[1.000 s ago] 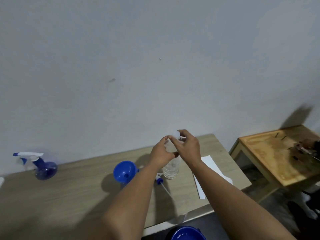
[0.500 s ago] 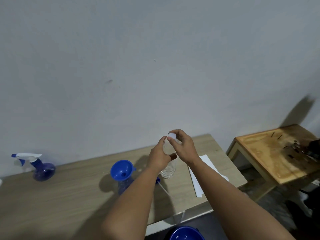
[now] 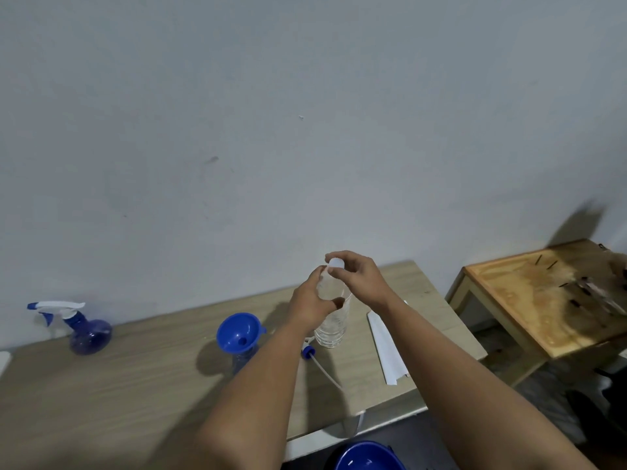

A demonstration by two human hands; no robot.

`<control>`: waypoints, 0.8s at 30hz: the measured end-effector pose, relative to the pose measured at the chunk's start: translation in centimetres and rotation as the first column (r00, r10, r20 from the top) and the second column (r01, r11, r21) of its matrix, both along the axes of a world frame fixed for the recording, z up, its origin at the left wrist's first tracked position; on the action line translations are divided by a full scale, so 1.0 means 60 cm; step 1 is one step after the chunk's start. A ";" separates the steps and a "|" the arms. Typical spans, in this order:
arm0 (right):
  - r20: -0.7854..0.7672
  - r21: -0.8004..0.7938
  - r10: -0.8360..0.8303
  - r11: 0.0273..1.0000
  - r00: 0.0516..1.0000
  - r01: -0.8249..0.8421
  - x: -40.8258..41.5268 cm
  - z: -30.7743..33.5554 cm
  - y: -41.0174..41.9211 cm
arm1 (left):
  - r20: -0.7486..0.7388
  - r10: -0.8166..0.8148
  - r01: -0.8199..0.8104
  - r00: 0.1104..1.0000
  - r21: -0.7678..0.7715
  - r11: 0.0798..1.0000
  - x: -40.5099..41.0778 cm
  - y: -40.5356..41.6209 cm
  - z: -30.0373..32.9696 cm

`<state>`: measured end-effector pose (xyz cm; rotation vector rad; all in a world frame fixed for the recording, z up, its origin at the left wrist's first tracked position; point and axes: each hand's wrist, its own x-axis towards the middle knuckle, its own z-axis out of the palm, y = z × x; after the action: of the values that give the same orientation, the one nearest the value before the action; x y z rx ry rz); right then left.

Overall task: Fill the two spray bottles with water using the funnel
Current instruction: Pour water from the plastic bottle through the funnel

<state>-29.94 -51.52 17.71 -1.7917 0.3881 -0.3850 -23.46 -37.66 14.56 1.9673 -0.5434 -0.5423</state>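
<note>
A clear plastic water bottle stands upright on the wooden table. My left hand grips its upper body. My right hand pinches the white cap at the bottle's top. Left of the bottle, a blue funnel sits in the mouth of a spray bottle that my left forearm partly hides. That bottle's spray head with its dip tube lies on the table beside the water bottle. A second blue spray bottle, with its white and blue trigger head on, stands at the far left.
A folded white paper lies right of the water bottle. A blue bucket rim shows below the table's front edge. A small stained wooden side table with dark bits on it stands to the right. The grey wall is close behind.
Both hands stay on the water bottle while my right fingers shift around the cap. The view has drifted slightly; the bottle stays upright in place.
</note>
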 end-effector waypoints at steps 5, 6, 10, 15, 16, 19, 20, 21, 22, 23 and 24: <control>0.016 0.031 -0.048 0.998 0.999 0.048 0.000 -0.003 -0.004 | 0.014 -0.023 0.023 1.000 -0.003 1.000 0.003 -0.002 0.000; 0.025 0.025 -0.044 0.999 0.999 0.043 0.000 -0.005 -0.005 | 0.010 -0.021 0.021 1.000 -0.001 1.000 0.003 -0.001 0.001; 0.051 0.100 -0.005 0.995 0.999 0.000 0.001 0.008 -0.011 | 0.002 -0.016 0.016 1.000 0.000 1.000 0.007 0.000 0.001; 0.067 0.278 -0.408 0.884 0.911 0.376 -0.006 0.001 -0.035 | 0.004 -0.026 0.026 1.000 -0.002 1.000 0.009 0.000 -0.002; 0.017 0.226 -0.475 0.859 0.880 0.459 -0.014 -0.018 -0.043 | 0.001 -0.027 0.027 1.000 -0.001 1.000 0.008 0.000 -0.003; -0.274 0.152 -0.448 0.853 0.851 0.499 -0.046 -0.122 -0.045 | -0.003 -0.022 0.022 1.000 -0.006 1.000 0.006 -0.001 -0.005; -0.381 0.138 -0.389 0.873 0.839 0.468 -0.059 -0.158 -0.037 | 0.002 -0.022 0.022 1.000 -0.008 1.000 0.007 0.000 -0.006; -0.454 0.123 -0.330 0.897 0.828 0.425 -0.067 -0.189 -0.028 | 0.005 -0.024 0.024 1.000 -0.009 1.000 0.009 0.000 -0.009; -0.509 0.088 -0.279 0.924 0.814 0.372 -0.076 -0.220 -0.017 | 0.005 -0.027 0.028 1.000 -0.007 1.000 0.010 0.000 -0.011; -0.552 0.057 -0.235 0.947 0.800 0.317 -0.082 -0.248 -0.006 | 0.004 -0.030 0.030 1.000 -0.004 1.000 0.011 0.000 -0.013; -0.593 0.031 -0.199 0.962 0.780 0.270 -0.091 -0.266 0.009 | 0.006 -0.032 0.032 0.999 -0.001 1.000 0.013 0.000 -0.014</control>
<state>-35.38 -50.96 1.77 -1.7231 1.0613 0.0395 -22.70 -37.64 13.70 1.9629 -0.5791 -0.5560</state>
